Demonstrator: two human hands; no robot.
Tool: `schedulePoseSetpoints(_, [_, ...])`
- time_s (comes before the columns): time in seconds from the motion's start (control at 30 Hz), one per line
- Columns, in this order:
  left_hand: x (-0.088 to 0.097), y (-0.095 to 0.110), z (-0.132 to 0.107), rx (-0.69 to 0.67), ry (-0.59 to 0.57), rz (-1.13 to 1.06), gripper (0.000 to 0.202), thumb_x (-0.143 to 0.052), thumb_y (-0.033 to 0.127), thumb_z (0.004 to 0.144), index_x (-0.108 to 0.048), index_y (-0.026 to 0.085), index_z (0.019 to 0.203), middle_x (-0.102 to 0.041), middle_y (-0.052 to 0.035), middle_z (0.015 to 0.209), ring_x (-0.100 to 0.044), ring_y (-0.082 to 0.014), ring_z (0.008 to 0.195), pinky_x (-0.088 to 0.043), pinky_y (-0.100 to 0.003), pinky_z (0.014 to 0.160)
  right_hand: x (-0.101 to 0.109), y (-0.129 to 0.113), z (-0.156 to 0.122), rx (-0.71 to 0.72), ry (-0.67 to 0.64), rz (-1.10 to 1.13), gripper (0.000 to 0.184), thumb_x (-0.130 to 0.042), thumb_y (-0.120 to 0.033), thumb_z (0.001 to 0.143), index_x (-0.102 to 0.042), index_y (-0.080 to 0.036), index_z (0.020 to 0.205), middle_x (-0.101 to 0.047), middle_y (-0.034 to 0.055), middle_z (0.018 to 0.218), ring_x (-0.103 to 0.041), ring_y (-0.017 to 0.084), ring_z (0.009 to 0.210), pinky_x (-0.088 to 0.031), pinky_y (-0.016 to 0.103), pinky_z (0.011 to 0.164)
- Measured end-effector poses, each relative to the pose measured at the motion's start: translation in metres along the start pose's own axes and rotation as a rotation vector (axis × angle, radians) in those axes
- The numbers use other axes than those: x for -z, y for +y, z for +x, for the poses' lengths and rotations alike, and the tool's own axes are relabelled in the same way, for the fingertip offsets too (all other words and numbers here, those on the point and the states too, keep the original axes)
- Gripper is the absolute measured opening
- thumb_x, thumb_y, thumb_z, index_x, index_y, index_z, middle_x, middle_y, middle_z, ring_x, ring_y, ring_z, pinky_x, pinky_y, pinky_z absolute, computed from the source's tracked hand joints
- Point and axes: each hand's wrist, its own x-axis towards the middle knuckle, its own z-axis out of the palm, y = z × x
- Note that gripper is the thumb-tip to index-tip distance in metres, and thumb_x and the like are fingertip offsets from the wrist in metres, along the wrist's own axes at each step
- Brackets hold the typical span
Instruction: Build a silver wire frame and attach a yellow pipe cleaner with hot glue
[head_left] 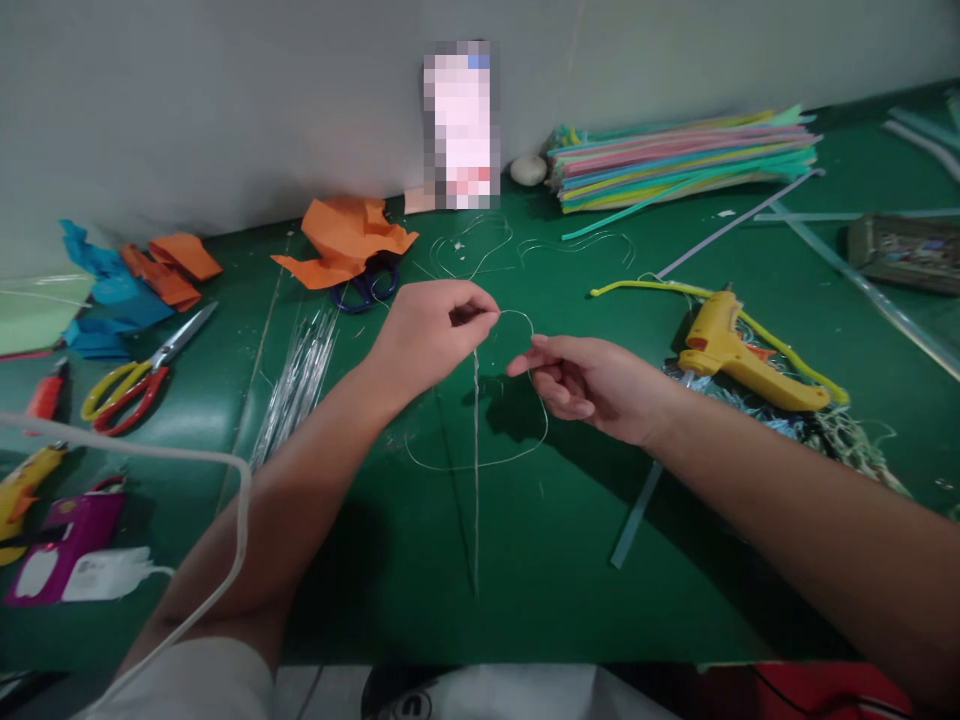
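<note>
Above the green table (pixel 525 560), my left hand (pixel 431 335) is closed in a pinch on a thin silver wire (pixel 475 470). The wire is bent into a loop, and a straight tail hangs down toward me. My right hand (pixel 589 385) pinches the same wire loop at its upper right, fingers curled together. The two hands sit a few centimetres apart at the middle of the table. More bent wire pieces (pixel 480 245) lie behind them.
A yellow glue gun (pixel 739 355) lies right of my right hand on a tangle of scraps. A stack of coloured strips (pixel 675 160) lies at back right. Orange paper (pixel 345 240), purple scissors (pixel 364 288), a wire bundle (pixel 296 385) and red-yellow scissors (pixel 131 385) are left. A white cable (pixel 232 520) crosses near left.
</note>
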Motion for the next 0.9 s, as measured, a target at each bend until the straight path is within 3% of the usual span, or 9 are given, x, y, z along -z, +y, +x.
schedulePoseSetpoints(0.13, [0.002, -0.001, 0.003, 0.093, -0.023, -0.123, 0.011, -0.068, 0.025, 0.082, -0.076, 0.017, 0.082, -0.074, -0.0013, 0.074, -0.064, -0.0125, 0.066, -0.050, -0.025, 0.062, -0.001, -0.001, -0.001, -0.021, 0.004, -0.015, 0.038, -0.046, -0.034, 0.096, -0.072, -0.011, 0.081, -0.046, -0.0023, 0.046, -0.030, 0.005, 0.034, -0.022, 0.020, 0.037])
schedulePoseSetpoints(0.27, [0.003, -0.006, 0.006, 0.144, -0.033, -0.202, 0.013, -0.067, 0.026, 0.083, -0.075, 0.016, 0.083, -0.069, -0.0008, 0.065, -0.059, -0.0113, 0.057, -0.049, -0.025, 0.056, -0.003, -0.002, -0.003, 0.038, 0.048, -0.112, 0.024, -0.058, -0.031, 0.088, -0.073, -0.013, 0.085, -0.041, -0.0052, 0.047, -0.027, 0.005, 0.038, -0.018, 0.021, 0.039])
schedulePoseSetpoints(0.33, [0.004, -0.008, 0.006, 0.160, -0.004, -0.181, 0.013, -0.065, 0.024, 0.084, -0.075, 0.015, 0.087, -0.069, -0.0015, 0.067, -0.059, -0.0111, 0.057, -0.050, -0.025, 0.056, -0.004, -0.001, -0.003, 0.106, 0.138, -0.245, 0.020, -0.066, -0.031, 0.082, -0.076, -0.015, 0.090, -0.040, -0.0056, 0.050, -0.028, 0.006, 0.043, -0.018, 0.022, 0.041])
schedulePoseSetpoints(0.43, [0.008, -0.007, 0.006, 0.197, 0.005, -0.100, 0.018, -0.063, 0.020, 0.083, -0.075, 0.016, 0.096, -0.067, -0.0009, 0.067, -0.059, -0.0111, 0.057, -0.051, -0.025, 0.057, -0.006, 0.001, -0.004, 0.226, 0.280, -0.533, 0.023, -0.073, -0.035, 0.078, -0.078, -0.018, 0.092, -0.054, -0.0020, 0.059, -0.036, 0.007, 0.048, -0.024, 0.024, 0.044])
schedulePoseSetpoints(0.57, [0.017, 0.004, 0.002, 0.206, -0.132, 0.097, 0.025, -0.061, 0.016, 0.081, -0.077, 0.019, 0.100, -0.069, -0.0009, 0.070, -0.062, -0.0145, 0.063, -0.049, -0.027, 0.060, -0.008, 0.007, -0.006, 0.320, 0.389, -0.909, 0.020, -0.064, -0.031, 0.084, -0.077, -0.019, 0.092, -0.068, 0.0003, 0.070, -0.050, 0.010, 0.053, -0.035, 0.026, 0.051])
schedulePoseSetpoints(0.63, [0.020, 0.010, 0.000, 0.154, -0.214, 0.257, 0.026, -0.060, 0.016, 0.081, -0.076, 0.018, 0.102, -0.075, -0.0042, 0.086, -0.067, -0.0189, 0.078, -0.051, -0.031, 0.070, -0.009, 0.010, -0.005, 0.377, 0.403, -1.036, 0.023, -0.059, -0.028, 0.086, -0.077, -0.019, 0.097, -0.072, 0.0013, 0.074, -0.058, 0.013, 0.060, -0.040, 0.027, 0.056])
schedulePoseSetpoints(0.73, [0.018, 0.015, -0.003, -0.056, -0.302, 0.381, 0.029, -0.063, 0.020, 0.085, -0.072, 0.017, 0.112, -0.073, -0.0082, 0.114, -0.066, -0.0246, 0.104, -0.051, -0.036, 0.086, -0.009, 0.015, -0.004, 0.483, 0.400, -1.173, 0.025, -0.057, -0.026, 0.087, -0.078, -0.019, 0.100, -0.076, 0.0039, 0.086, -0.064, 0.016, 0.071, -0.043, 0.028, 0.063])
schedulePoseSetpoints(0.83, [0.012, 0.013, -0.003, -0.284, -0.413, 0.392, 0.019, -0.060, 0.020, 0.089, -0.074, 0.018, 0.102, -0.075, -0.0062, 0.106, -0.066, -0.0232, 0.101, -0.050, -0.035, 0.085, -0.008, 0.018, -0.003, 0.542, 0.389, -1.289, 0.025, -0.057, -0.025, 0.087, -0.078, -0.020, 0.098, -0.076, 0.0046, 0.086, -0.063, 0.016, 0.069, -0.042, 0.029, 0.062])
schedulePoseSetpoints(0.9, [0.009, 0.010, -0.003, -0.356, -0.460, 0.424, 0.017, -0.058, 0.020, 0.091, -0.075, 0.018, 0.092, -0.075, -0.0046, 0.094, -0.066, -0.0217, 0.092, -0.049, -0.034, 0.079, -0.007, 0.019, -0.003, 0.570, 0.387, -1.348, 0.024, -0.057, -0.026, 0.088, -0.078, -0.020, 0.098, -0.075, 0.0049, 0.085, -0.063, 0.017, 0.070, -0.042, 0.029, 0.062])
